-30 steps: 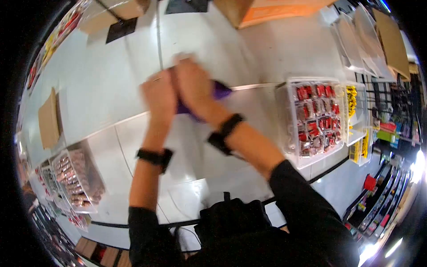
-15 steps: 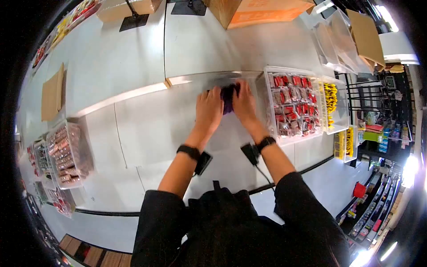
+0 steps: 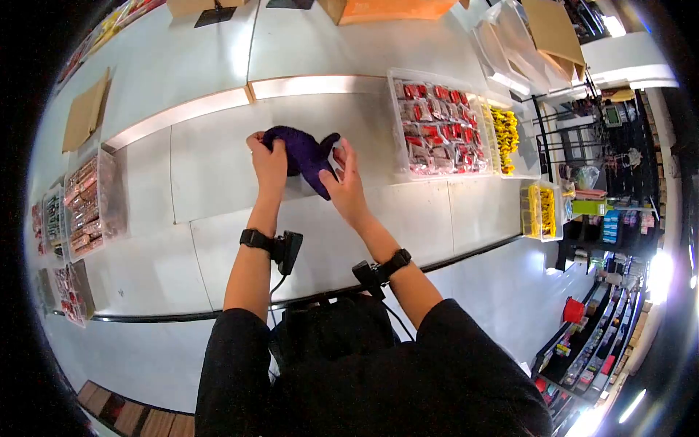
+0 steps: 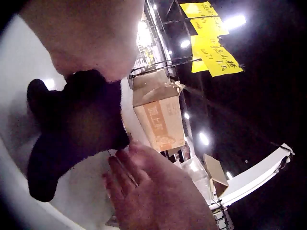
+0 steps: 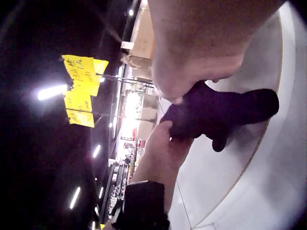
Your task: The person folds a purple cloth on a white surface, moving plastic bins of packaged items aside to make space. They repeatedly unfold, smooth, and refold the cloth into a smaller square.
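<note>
A dark purple fabric piece [image 3: 302, 151] with stubby projecting ends is held above the white surface. My left hand [image 3: 269, 169] grips its left end, thumb in front. At its right side my right hand [image 3: 348, 191] has its fingers apart, with the thumb touching the fabric's edge. In the left wrist view the fabric [image 4: 79, 122] hangs below my left hand [image 4: 91, 36], and my right hand [image 4: 163, 191] meets its edge. The right wrist view shows the fabric [image 5: 206, 112] between my right hand [image 5: 201, 43] and my left hand [image 5: 160, 151].
Right of the hands stands a clear bin [image 3: 444, 175] of red-and-clear packets, beside bins of yellow items [image 3: 540, 211]. A bin of pinkish packets [image 3: 84, 207] is at the left. Cardboard boxes [image 3: 397, 10] line the far side. A raised ledge [image 3: 313, 86] runs behind the hands.
Relative to the nearby bins, the hands have come back from the ledge and moved left. They are farther apart, the right fingers have spread, and more of the purple fabric shows.
</note>
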{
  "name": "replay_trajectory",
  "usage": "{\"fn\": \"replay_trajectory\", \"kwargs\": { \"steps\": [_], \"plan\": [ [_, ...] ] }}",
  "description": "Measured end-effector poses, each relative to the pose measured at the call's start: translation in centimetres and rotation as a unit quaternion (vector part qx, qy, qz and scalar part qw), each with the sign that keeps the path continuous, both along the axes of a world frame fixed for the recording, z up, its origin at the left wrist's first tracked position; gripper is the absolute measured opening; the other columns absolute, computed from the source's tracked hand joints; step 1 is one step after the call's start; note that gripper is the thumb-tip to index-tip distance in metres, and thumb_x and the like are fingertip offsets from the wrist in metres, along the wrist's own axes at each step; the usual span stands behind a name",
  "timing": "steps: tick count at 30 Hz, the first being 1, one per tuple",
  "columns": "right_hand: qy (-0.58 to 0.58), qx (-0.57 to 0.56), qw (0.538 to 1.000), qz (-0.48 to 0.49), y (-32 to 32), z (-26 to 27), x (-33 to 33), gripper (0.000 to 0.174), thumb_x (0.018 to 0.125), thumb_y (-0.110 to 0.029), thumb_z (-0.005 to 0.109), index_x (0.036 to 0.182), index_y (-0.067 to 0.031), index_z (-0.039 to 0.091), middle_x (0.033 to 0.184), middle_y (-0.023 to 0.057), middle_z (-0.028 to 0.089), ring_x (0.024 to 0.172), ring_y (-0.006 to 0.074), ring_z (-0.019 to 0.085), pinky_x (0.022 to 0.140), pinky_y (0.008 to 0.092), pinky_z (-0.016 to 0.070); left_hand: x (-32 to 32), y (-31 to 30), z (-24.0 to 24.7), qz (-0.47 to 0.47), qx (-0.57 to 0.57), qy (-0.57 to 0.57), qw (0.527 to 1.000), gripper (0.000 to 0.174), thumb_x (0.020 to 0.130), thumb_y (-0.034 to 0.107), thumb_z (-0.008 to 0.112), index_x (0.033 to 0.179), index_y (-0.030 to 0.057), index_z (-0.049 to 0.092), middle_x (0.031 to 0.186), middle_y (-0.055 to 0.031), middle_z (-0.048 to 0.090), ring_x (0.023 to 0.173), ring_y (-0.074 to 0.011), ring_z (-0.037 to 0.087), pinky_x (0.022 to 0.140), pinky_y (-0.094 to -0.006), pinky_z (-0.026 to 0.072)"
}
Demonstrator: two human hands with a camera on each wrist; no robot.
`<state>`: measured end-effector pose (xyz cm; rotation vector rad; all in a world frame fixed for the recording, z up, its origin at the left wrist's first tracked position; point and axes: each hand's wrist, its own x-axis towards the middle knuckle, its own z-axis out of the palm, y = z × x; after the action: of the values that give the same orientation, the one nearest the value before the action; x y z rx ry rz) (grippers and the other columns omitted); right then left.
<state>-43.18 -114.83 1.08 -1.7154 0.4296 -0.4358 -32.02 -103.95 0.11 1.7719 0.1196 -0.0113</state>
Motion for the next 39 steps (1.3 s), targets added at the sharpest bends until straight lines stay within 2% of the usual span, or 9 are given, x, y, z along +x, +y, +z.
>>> {"fn": "replay_trajectory", "kwargs": {
  "steps": [2,4,7,9,11,18,26,30,39],
  "plan": [
    [0.044,-0.023,0.999,0.009,-2.7,0.7,-2.8,0.053,0.082,-0.005,0.063,0.131,-0.0015,0.043,0.124,0.0167,0.052,0.112,0.0243,0.056,0.092,0.0364,0.0470,-1.7,-1.9,-2.9,-0.085,0.233,-0.169,0.954,0.043,0.082,0.013,0.061,0.117,-0.0047,0.044,0.112,-0.0245,0.055,0.106,-0.0389,0.052,0.093,-0.0456,0.0410],
    [0.041,0.081,0.995,-0.041,-7.3,-0.8,-6.9,0.032,0.090,-0.015,0.059,0.121,-0.0046,0.054,0.114,0.0117,0.060,0.102,0.0188,0.061,0.081,0.0303,0.0504,-4.5,-4.5,-1.2,-0.148,0.195,-0.188,0.951,0.050,0.082,0.020,0.065,0.121,-0.0050,0.046,0.120,-0.0245,0.052,0.115,-0.0395,0.048,0.100,-0.0431,0.0377],
    [0.106,0.242,0.936,-0.233,-14.5,-0.6,-13.6,0.031,0.094,-0.033,0.054,0.111,-0.0070,0.059,0.095,0.0055,0.062,0.085,0.0146,0.062,0.070,0.0265,0.0499,-7.3,-10.1,-3.2,-0.245,0.048,-0.074,0.966,0.059,0.086,0.030,0.065,0.128,-0.0050,0.042,0.122,-0.0233,0.051,0.118,-0.0365,0.047,0.102,-0.0410,0.0356],
    [0.163,0.286,0.892,-0.309,-20.3,-1.6,-16.8,0.044,0.092,-0.040,0.055,0.119,-0.0054,0.052,0.103,0.0086,0.058,0.091,0.0191,0.059,0.072,0.0327,0.0504,-9.7,-13.7,-0.9,-0.223,-0.038,0.160,0.961,0.068,0.089,0.039,0.063,0.133,-0.0064,0.037,0.127,-0.0223,0.050,0.121,-0.0325,0.046,0.103,-0.0393,0.0344],
    [0.173,0.312,0.872,-0.336,-25.7,-1.5,-18.3,0.050,0.091,-0.041,0.056,0.122,-0.0031,0.049,0.109,0.0103,0.057,0.097,0.0216,0.058,0.076,0.0355,0.0498,-9.8,-16.8,-1.0,-0.210,-0.035,0.181,0.960,0.070,0.089,0.039,0.062,0.136,-0.0051,0.035,0.129,-0.0217,0.048,0.118,-0.0313,0.048,0.101,-0.0392,0.0362],
    [0.205,0.251,0.928,-0.183,-37.4,-1.4,-18.8,0.052,0.090,-0.047,0.058,0.122,-0.0067,0.049,0.114,0.0109,0.056,0.101,0.0220,0.057,0.078,0.0365,0.0493,-8.4,-20.3,-3.7,-0.220,-0.098,0.264,0.934,0.055,0.092,0.031,0.053,0.137,0.0039,0.039,0.121,-0.0158,0.057,0.099,-0.0233,0.058,0.086,-0.0375,0.0452],
    [0.162,0.352,0.921,-0.031,-40.2,-5.6,-15.4,0.059,0.086,-0.046,0.062,0.127,-0.0060,0.049,0.119,0.0061,0.053,0.112,0.0161,0.049,0.094,0.0427,0.0401,-13.1,-16.8,-2.9,-0.209,0.031,0.170,0.962,0.040,0.089,0.013,0.046,0.127,0.0045,0.053,0.098,-0.0093,0.064,0.085,-0.0158,0.059,0.074,-0.0353,0.0518],
    [0.136,0.371,0.916,0.073,-38.2,-5.4,-14.7,0.036,0.088,-0.022,0.062,0.118,-0.0038,0.056,0.099,0.0041,0.063,0.085,0.0124,0.060,0.073,0.0296,0.0502,-18.0,-13.5,3.7,-0.210,0.131,0.080,0.966,0.040,0.089,0.012,0.050,0.127,0.0022,0.053,0.100,-0.0153,0.066,0.093,-0.0216,0.062,0.081,-0.0345,0.0494],
    [0.158,-0.024,0.985,0.066,-24.6,3.5,-20.6,0.024,0.080,-0.015,0.059,0.100,-0.0052,0.067,0.083,0.0128,0.069,0.077,0.0207,0.068,0.069,0.0323,0.0530,-29.6,-1.2,8.3,-0.096,0.094,0.158,0.978,0.045,0.087,0.004,0.047,0.132,-0.0052,0.049,0.124,-0.0149,0.060,0.112,-0.0181,0.056,0.096,-0.0302,0.0415]
  ]
}}
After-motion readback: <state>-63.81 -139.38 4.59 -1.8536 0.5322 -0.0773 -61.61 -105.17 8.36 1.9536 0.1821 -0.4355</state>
